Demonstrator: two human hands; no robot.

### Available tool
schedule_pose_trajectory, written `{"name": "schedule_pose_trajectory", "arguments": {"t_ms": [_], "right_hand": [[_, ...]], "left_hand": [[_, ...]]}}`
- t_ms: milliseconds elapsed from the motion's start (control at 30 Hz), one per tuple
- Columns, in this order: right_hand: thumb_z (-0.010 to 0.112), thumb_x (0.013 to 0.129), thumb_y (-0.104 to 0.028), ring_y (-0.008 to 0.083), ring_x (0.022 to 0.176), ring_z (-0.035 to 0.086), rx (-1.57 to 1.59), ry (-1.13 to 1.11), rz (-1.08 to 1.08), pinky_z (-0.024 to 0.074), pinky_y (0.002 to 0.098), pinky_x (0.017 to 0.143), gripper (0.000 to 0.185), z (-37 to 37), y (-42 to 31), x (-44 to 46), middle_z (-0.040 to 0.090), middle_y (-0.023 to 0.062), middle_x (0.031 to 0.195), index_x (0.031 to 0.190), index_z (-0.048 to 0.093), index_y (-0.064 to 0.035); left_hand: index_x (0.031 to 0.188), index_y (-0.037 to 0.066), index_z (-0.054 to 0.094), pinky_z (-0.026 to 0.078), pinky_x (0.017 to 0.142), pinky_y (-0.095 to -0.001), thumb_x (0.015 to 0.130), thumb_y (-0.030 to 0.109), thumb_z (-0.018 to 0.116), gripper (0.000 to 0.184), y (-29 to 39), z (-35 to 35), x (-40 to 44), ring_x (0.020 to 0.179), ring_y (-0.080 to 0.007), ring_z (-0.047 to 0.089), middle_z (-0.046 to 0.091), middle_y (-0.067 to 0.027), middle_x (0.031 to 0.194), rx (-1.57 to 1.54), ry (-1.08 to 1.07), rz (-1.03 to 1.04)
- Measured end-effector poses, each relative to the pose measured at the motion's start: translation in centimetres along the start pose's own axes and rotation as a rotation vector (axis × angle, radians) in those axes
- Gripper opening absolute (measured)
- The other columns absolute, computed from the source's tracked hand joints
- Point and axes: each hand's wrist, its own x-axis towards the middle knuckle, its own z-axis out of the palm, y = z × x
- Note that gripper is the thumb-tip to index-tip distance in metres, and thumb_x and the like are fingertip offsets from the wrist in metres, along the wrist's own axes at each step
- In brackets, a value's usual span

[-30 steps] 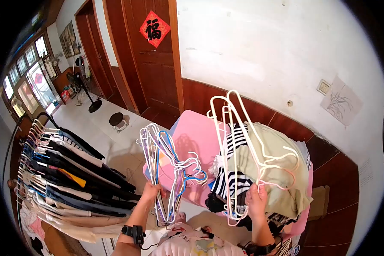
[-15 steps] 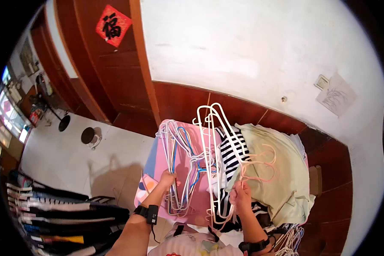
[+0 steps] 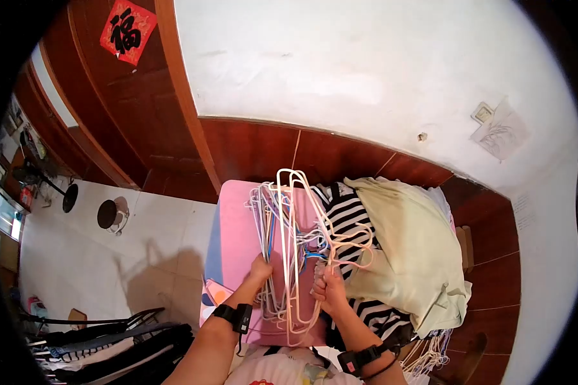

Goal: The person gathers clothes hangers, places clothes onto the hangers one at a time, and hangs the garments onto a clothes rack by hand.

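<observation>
My left hand (image 3: 261,269) is closed around the long bars of a bundle of white, purple and blue clothes hangers (image 3: 271,218), lying over a pink padded surface (image 3: 236,218). In my right hand (image 3: 329,289), several white clothes hangers (image 3: 295,289) are gripped near their necks, their pinkish hooks pointing right. These white hangers overlap the right side of the left-hand bundle. Blue and white hooks of the bundle show between my hands. Just right of my right hand lies black-and-white striped fabric (image 3: 340,215), partly under a pale green cloth (image 3: 398,224).
More hangers (image 3: 430,356) hang at the lower right below the cloth pile. Dark clothes on a rack (image 3: 122,353) stand at lower left. A small round stool (image 3: 108,215) is on the tiled floor. A white wall with brown panelling (image 3: 250,147) runs behind the pink surface.
My right hand has moved left with the white hangers, bringing them over the bundle in my left hand. The view has shifted, so the door and floor items appear further left.
</observation>
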Motion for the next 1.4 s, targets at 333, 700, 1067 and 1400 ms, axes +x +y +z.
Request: {"name": "schedule_pose_trajectory", "arguments": {"t_ms": [333, 700, 1067, 1400], "right_hand": [[0.047, 0.098, -0.042, 0.0094, 0.046, 0.029, 0.092, 0.005, 0.075, 0.0267, 0.0245, 0.041, 0.030, 0.6, 5.6, 7.6, 0.037, -0.0013, 0.060, 0.091, 0.050, -0.0134], [0.062, 0.090, -0.019, 0.0167, 0.071, 0.059, -0.744, 0.356, -0.129, 0.0472, 0.0308, 0.064, 0.020, -3.9, 11.7, 14.7, 0.061, 0.0071, 0.085, 0.101, 0.055, -0.0040], [0.074, 0.080, -0.020, 0.0203, 0.085, 0.062, -1.119, 0.293, -0.164, 0.0499, 0.0335, 0.075, 0.039, -2.8, 5.3, 7.3, 0.063, 0.0125, 0.099, 0.109, 0.056, -0.0006], [0.065, 0.090, -0.019, 0.0117, 0.079, 0.059, -0.730, -0.005, -0.202, 0.0487, 0.0278, 0.070, 0.027, -3.7, -3.0, -4.5, 0.062, 0.0046, 0.090, 0.110, 0.058, -0.0015]], "left_hand": [[0.118, -0.004, 0.058, 0.046, 0.091, -0.0376, 0.096, 0.045, 0.045, 0.055, 1.6, -3.4, 2.6, 0.104, -0.0304, 0.061, 0.065, -0.0197, 0.112, -0.354, -0.187, -0.120], [0.146, 0.004, 0.026, 0.027, 0.110, -0.0478, 0.071, 0.047, 0.075, 0.099, 3.2, -5.4, -1.2, 0.132, -0.0435, 0.031, 0.035, -0.0290, 0.142, 0.382, -0.186, 0.264], [0.139, 0.003, 0.040, 0.036, 0.106, -0.0428, 0.073, 0.026, 0.078, 0.080, 3.6, -10.6, -7.5, 0.126, -0.0391, 0.043, 0.044, -0.0261, 0.136, 0.226, -0.180, 0.177], [0.075, 0.003, 0.054, 0.040, 0.054, -0.0237, 0.088, 0.009, 0.063, 0.017, 5.8, -9.8, -13.8, 0.057, -0.0054, 0.047, 0.052, 0.0016, 0.061, -0.138, -0.041, 0.148]]}}
